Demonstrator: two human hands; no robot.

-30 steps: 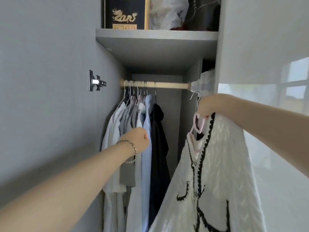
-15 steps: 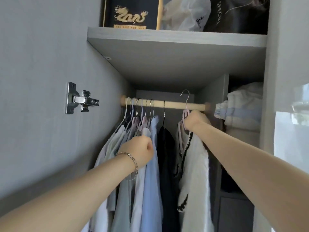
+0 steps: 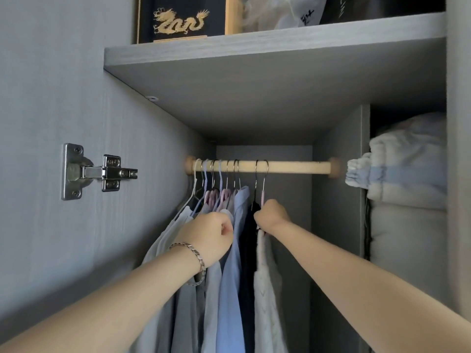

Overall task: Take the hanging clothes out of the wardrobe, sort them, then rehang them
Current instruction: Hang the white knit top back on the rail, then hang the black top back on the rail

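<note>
We see a grey shelf (image 3: 254,80) well above the left hand (image 3: 211,238), and a steel hinge (image 3: 99,171) on the wall left of it.

A black dragon-printed box (image 3: 182,19) is set at the shelf's (image 3: 254,45) left end beside a white bag (image 3: 277,11). Folded bedding (image 3: 407,171) is stacked at right.

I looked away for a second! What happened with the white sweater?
The right hand carried the white knitted cardigan on its pink hanger from outside the wardrobe up to the wooden rod and hooked it on, right of the dark garment. It still grips the hanger. The left hand stays fisted against the shirts, which hang as before.
</note>
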